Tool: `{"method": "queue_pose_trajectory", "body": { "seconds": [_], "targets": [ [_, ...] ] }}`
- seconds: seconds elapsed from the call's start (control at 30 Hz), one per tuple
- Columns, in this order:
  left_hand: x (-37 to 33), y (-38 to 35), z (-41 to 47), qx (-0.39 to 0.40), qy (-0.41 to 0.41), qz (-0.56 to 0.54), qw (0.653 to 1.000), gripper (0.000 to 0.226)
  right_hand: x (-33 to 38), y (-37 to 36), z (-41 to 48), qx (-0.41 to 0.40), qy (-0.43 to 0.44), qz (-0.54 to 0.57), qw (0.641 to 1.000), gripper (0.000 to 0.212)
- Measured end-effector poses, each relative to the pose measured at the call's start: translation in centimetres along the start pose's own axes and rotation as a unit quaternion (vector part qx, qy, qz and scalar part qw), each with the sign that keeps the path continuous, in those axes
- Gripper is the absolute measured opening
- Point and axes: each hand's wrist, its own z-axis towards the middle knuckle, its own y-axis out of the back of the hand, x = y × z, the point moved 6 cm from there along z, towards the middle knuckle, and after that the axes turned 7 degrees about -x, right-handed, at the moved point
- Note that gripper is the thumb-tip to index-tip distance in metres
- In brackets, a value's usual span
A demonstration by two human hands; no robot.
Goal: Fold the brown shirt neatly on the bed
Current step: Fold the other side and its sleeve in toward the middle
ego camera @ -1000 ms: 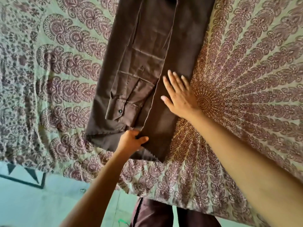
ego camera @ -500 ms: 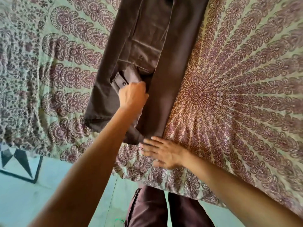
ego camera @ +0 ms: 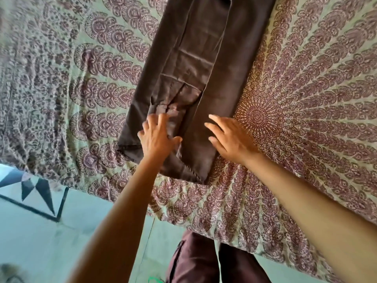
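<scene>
Lying lengthwise on the bed: brown shirt, folded in to a long narrow strip with both side panels turned toward the middle. Its far end runs out of the top of the frame. The near hem sits close to the bed's near edge and is uneven, the right panel's corner reaching lower than the left.

A sleeve lies down the centre between the panels. Its cuff is rumpled and somewhat blurred.

Left hand: palm down on the shirt's near-left part, fingers spread and nearly straight, tips at the cuff, thumb out toward the right panel's inner edge. Gripping nothing.

Right hand: flat on the right panel, fingers straight, pointing up and left, heel of the hand near the shirt's outer edge. Holding nothing. A band of brown cloth shows between the two hands.

Bedspread: pale green with maroon mandala print, the mandala's centre just beside the shirt's right edge, near the right hand.

Floor: pale green with dark lines and triangles, lower left. Dark maroon trousers at the bottom, close against the bed's edge.
</scene>
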Motion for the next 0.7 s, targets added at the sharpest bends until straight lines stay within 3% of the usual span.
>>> {"method": "queue_pose_trajectory", "body": {
  "seconds": [0.07, 0.17, 0.33, 0.43, 0.5, 0.57, 0.63, 0.7],
  "targets": [
    [2.2, -0.1, -0.3, -0.039, 0.081, -0.093, 0.992, 0.07, 0.4, -1.4, 0.5, 0.042, -0.025, -0.029, 0.998, 0.054],
    [3.9, 0.3, 0.4, -0.102, 0.2, -0.245, 0.943, 0.054, 0.7, -3.0, 0.1, 0.083, -0.056, -0.069, 0.993, 0.063],
    [6.3, -0.7, 3.2, -0.031, 0.297, -0.379, 0.876, 0.054, 1.0, -3.3, 0.2, 0.078, -0.061, -0.099, 0.99, 0.061],
    [8.5, -0.6, 3.0, -0.019, 0.298, -0.341, 0.891, 0.056, 1.0, -3.3, 0.3, 0.082, -0.058, -0.083, 0.991, 0.062],
    [8.6, 0.0, 2.3, -0.036, 0.257, -0.245, 0.934, 0.057, 1.2, -2.9, 0.5, 0.066, -0.059, -0.054, 0.995, 0.059],
    [6.8, 1.5, 1.9, -0.105, 0.177, -0.138, 0.969, 0.044, 1.1, -1.9, 1.1, 0.012, -0.067, -0.007, 0.998, 0.05],
    [2.8, 2.8, 1.7, -0.183, 0.013, -0.097, 0.978, 0.027, 0.0, -0.5, 2.0, -0.06, -0.088, 0.023, 0.994, 0.04],
    [-2.8, 2.2, 1.4, -0.179, -0.218, -0.088, 0.955, 0.024, -2.1, 0.5, 2.9, -0.091, -0.127, 0.012, 0.988, 0.041]
  ]
}}
